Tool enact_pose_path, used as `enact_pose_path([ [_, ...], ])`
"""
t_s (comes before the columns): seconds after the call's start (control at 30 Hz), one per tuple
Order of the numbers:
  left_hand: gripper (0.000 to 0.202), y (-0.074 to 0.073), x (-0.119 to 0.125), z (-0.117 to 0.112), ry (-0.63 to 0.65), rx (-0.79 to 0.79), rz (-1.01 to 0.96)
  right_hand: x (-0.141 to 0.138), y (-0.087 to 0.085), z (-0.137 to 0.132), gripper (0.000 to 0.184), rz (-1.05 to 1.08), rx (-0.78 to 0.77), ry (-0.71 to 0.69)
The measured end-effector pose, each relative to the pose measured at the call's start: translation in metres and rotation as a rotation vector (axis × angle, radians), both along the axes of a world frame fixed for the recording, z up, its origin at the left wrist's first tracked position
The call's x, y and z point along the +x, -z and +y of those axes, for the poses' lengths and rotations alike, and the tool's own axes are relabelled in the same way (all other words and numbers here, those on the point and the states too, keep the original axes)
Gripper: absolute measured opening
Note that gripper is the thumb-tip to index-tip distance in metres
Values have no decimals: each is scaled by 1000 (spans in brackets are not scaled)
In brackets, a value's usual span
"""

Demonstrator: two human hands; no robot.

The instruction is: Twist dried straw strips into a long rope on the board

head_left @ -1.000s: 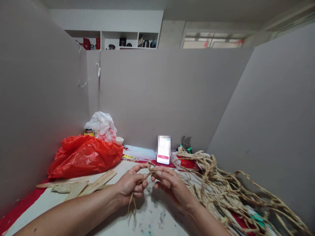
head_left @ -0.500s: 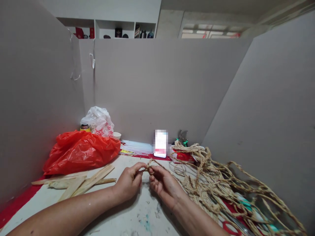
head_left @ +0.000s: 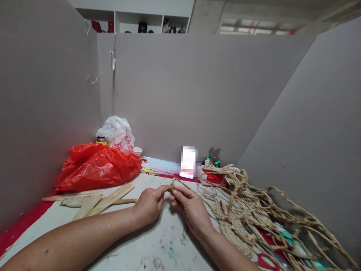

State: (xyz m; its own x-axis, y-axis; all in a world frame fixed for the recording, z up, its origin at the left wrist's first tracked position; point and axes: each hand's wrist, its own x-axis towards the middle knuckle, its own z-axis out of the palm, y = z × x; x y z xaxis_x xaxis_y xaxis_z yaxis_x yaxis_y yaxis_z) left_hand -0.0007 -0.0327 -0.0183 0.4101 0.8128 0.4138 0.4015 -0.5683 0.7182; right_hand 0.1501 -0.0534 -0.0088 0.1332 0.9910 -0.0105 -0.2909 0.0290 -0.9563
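A small knotted piece of straw rope (head_left: 172, 185) is pinched between my two hands above the middle of the table. My left hand (head_left: 150, 204) grips its left side with thumb and forefinger, the other fingers curled in. From the right, my right hand (head_left: 189, 209) presses the knot between thumb and fingertips. A strand of the rope runs from the knot over my right hand toward the large heap of straw rope (head_left: 234, 210) on the right. The exact shape of the knot is partly hidden by my fingers.
Dry husk strips (head_left: 109, 199) lie at left, before a red plastic bag (head_left: 98, 167) and a white bag (head_left: 117, 131). A phone (head_left: 188, 162) stands against the grey partition (head_left: 180, 90). Pruning shears (head_left: 214, 156) are behind the rope heap; red-handled scissors (head_left: 266, 261) lie front right.
My fingers have shifted on the rope, and the knot now looks more compact and upright between them. The whole view has moved slightly, with things appearing a little further right and higher.
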Motion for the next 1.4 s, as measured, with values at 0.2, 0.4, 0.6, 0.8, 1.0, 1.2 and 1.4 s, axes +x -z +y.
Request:
enact_pose_path([
  [0.2,36,-12,5,-5,113,-63,-117,4,0,2,32,-270,114,35],
  [0.4,32,-18,6,-7,112,-247,-208,9,-8,3,28,-323,36,-110],
  [0.6,34,-17,6,-8,153,-242,-192,15,-4,7,26,-347,31,-159],
  [0.8,36,-12,4,-5,153,-217,-192,18,-11,7,21,-281,20,-251],
  [1.0,36,-10,4,-4,205,-185,-142,15,-16,3,13,-363,31,-256],
  [1.2,28,-9,6,-6,106,-114,-15,19,-15,4,14,-358,17,-370],
  [1.4,36,-3,3,-8,14,-12,99,24,-10,7,12,-389,-96,-445],
])
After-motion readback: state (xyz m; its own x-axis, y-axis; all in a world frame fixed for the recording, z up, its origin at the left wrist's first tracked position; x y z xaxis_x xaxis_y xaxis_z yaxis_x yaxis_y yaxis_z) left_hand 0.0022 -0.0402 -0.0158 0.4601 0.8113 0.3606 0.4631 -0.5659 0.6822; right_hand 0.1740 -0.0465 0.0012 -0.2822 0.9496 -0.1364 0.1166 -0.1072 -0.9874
